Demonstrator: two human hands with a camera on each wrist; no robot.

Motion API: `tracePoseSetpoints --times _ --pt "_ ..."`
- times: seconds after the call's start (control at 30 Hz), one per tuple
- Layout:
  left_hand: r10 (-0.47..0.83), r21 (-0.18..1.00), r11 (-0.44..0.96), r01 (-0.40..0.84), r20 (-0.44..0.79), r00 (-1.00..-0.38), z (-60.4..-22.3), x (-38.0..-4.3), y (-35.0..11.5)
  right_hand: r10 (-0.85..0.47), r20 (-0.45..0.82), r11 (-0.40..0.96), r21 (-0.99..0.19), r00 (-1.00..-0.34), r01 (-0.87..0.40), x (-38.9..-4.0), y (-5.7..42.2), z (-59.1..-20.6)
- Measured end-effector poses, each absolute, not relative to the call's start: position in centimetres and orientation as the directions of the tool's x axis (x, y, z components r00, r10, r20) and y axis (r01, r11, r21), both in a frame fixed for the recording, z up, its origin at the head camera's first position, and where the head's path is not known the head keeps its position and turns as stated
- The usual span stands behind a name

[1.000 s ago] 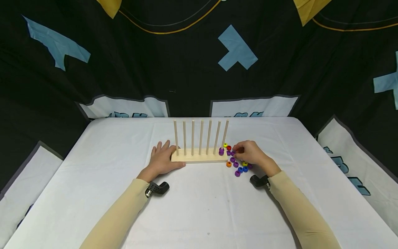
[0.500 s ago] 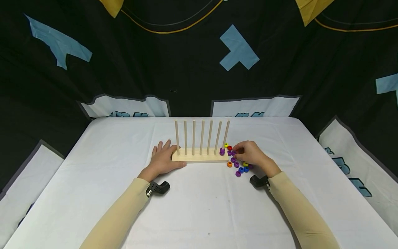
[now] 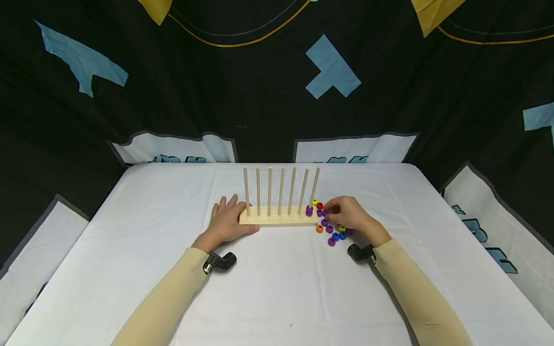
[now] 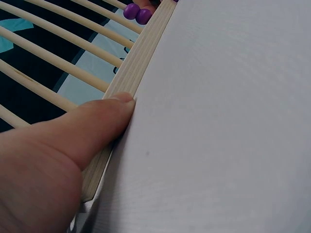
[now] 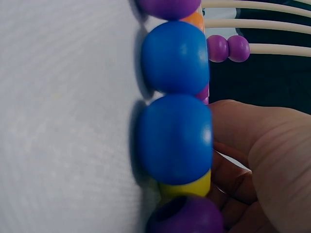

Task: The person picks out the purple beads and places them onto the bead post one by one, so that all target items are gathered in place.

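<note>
A wooden rack with several upright pegs stands on the table, two purple beads stacked low on its rightmost peg. My left hand holds the rack's left end: the thumb presses its front edge, while the other fingers spread behind. To the right of the rack, my right hand pinches a purple bead between thumb and fingertips, close to the tabletop. The right wrist view hides those fingertips behind nearer beads.
Loose beads lie around the right hand: an orange bead, a red bead, a yellow bead, blue beads and several purple ones. White cloth covers the table; a black curtain hangs behind it.
Both hands keep their places. The whole head view has shifted very slightly since the earliest frame; the beads and rack stay as they were.
</note>
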State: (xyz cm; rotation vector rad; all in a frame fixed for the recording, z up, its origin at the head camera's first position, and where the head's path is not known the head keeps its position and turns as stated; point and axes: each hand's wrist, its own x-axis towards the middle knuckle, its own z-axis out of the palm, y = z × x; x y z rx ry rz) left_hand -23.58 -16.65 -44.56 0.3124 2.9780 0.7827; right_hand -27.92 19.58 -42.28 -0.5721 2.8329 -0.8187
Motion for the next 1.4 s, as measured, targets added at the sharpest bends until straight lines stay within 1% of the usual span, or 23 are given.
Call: tracePoseSetpoints --times 0.2,0.43,0.67,0.9,1.17,1.4 --pt "0.208 0.499 0.847 0.182 0.002 -0.978 -44.5 -23.5 -16.6 -0.402 -0.019 0.777 -0.535 -0.915 -0.331 -27.9 19.6 -42.4" --pt "0.21 0.504 0.844 0.183 0.003 -0.978 -44.6 -23.5 -16.6 -0.369 -0.032 0.791 -0.536 -0.929 -0.296 -27.6 19.7 -42.0" --pt "0.212 0.501 0.845 0.187 0.007 -0.977 -44.4 -23.4 -16.6 -0.373 0.045 0.77 -0.542 -0.927 -0.336 -27.2 19.9 -40.6" --pt "0.207 0.498 0.848 0.182 0.006 -0.978 -44.3 -23.4 -16.6 -0.36 0.093 0.743 -0.573 -0.928 -0.346 -27.1 19.9 -39.3" --pt "0.205 0.506 0.843 0.181 0.009 -0.979 -44.3 -23.4 -16.6 -0.374 0.157 0.658 -0.649 -0.914 -0.381 -27.1 19.9 -38.4" --pt "0.205 0.51 0.841 0.182 0.012 -0.979 -44.3 -23.4 -16.6 -0.351 0.159 0.582 -0.735 -0.923 -0.348 -27.0 19.8 -37.4"
